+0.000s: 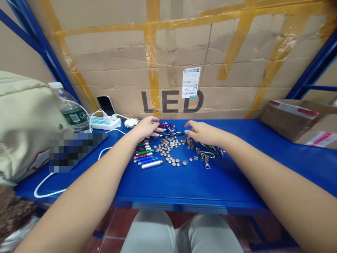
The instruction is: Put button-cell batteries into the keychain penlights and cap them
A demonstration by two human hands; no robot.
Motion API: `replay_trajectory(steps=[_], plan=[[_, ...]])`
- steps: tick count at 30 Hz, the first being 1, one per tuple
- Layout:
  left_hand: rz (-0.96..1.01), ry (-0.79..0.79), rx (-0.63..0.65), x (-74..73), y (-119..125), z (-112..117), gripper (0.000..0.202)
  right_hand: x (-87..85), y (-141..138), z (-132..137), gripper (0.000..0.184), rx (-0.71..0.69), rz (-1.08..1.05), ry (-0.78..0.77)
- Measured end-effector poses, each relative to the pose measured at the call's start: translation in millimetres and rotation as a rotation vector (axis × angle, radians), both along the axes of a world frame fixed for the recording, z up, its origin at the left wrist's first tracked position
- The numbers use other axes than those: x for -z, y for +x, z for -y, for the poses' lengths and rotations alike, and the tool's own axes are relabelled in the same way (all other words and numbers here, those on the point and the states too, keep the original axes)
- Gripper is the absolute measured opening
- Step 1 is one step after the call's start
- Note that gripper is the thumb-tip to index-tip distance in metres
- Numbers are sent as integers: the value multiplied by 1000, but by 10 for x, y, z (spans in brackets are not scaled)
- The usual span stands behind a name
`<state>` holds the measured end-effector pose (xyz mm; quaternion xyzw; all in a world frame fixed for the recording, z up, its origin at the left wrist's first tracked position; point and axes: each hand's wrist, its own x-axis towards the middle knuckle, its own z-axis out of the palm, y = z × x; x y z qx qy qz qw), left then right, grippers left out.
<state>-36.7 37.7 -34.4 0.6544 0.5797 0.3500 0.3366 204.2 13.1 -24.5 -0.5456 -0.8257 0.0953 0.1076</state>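
Here we go: the left hand (146,128) sits at the far end of a row of slim metal penlights (144,154), open and relaxed, fingers drooping over the coloured tubes, with no grip on any that I can make out. The right hand (202,133) is open too, curved and empty, hovering near a scatter of button cells (168,149) and just beside a tangle of snap-hook key clips (206,154). All of it lies loose in the middle of the blue desk (200,186). Those cells look light, stiff and slick, flat little discs best pinched by the rim or slid to the edge, since they would skate away under a clumsy fingertip. The penlights should feel firmer: rigid barrels, easy to roll, so take them around the middle. The clips are the awkward ones, hooks likely to snag each other; a loop is the place to hold. Behind, a white power strip (105,123) and a phone (106,105) sit by a big cardboard box (168,52) printed LED.
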Motion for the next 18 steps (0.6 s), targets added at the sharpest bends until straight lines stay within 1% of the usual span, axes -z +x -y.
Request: replay_trajectory(steps=[2,5,8,11,13,15,18], plan=[[24,15,16,1,54,20,37,11,-4,0,41,-16,1,-27],[-19,50,30,27,50,-5,39,25,-3,-4,42,-32,13,-51],[-134,108,38,78,-7,-70,37,31,-2,-7,42,-26,28,-78],[-309,204,42,106,-42,-130,30,33,-2,-4,40,-30,29,-103],[-434,279,41,90,-51,-154,25,37,2,-5,39,-39,27,-107],[-543,333,34,45,-75,-161,23,43,13,-14,37,-47,25,-102],[-673,352,28,-58,-183,-134,19,49,36,-41,36,-52,20,-60]])
